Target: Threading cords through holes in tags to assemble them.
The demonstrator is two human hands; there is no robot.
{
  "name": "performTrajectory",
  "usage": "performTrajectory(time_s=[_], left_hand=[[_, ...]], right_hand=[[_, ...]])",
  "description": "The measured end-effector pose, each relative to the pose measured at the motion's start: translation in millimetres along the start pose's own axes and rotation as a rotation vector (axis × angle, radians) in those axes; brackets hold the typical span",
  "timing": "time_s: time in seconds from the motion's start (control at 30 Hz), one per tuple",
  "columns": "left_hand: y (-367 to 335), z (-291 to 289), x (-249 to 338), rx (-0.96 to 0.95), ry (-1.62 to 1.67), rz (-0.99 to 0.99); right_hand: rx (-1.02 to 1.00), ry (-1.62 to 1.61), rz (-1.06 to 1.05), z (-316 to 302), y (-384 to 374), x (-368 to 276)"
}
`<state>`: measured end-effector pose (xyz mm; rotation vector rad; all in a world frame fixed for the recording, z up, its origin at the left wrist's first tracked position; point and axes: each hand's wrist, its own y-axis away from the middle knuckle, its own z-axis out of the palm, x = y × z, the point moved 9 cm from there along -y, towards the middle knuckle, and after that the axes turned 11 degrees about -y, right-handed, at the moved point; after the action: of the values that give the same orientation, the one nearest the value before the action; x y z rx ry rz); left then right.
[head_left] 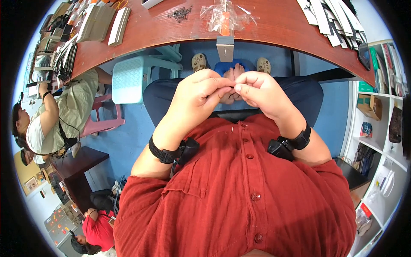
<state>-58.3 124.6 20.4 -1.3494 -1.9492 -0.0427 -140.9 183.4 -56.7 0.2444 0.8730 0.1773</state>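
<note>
My left hand (198, 95) and my right hand (266, 97) meet in front of my chest, above my lap and short of the table edge. The fingertips of both are pinched together on a tiny dark thing, too small to name and mostly hidden by the fingers. On the table (150, 32) beyond them, a small tangled heap of thin black pieces (180, 14) lies left of crumpled clear plastic film (214, 19). An orange piece (225, 26) shows in the film, over a grey box-like holder (225, 50) that juts past the edge.
Stacks of grey-white cards (96, 23) stand at the table's left, and black-and-white strips (327, 19) lie at its right. A turquoise stool (130, 81) is at lower left. One person (64, 111) sits at the left; another in red (97, 231) is behind. White shelves (376, 141) line the right.
</note>
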Motion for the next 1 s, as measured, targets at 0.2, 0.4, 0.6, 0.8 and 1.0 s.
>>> performTrajectory(time_s=[0.2,0.4,0.6,0.8,1.0], left_hand=[[0.8,1.4,-7.6,0.027,-0.108,-0.079],[-1.8,-6.2,-16.3,0.047,-0.126,-0.198],[8.0,-3.3,-28.0,0.119,0.005,-0.253],[12.9,21.5,-32.4,-0.011,0.297,-0.347],[23.8,40.2,-68.2,-0.119,0.38,-0.471]], right_hand=[[-0.018,0.194,-0.143,4.8,-6.8,0.2],[-0.034,0.281,-0.153,15.6,-14.3,-7.8],[0.047,-0.01,0.008,0.8,-9.2,13.9],[0.097,0.021,-0.072,-4.1,3.8,4.1],[-0.127,-0.012,-0.175,20.2,-12.8,-32.4]])
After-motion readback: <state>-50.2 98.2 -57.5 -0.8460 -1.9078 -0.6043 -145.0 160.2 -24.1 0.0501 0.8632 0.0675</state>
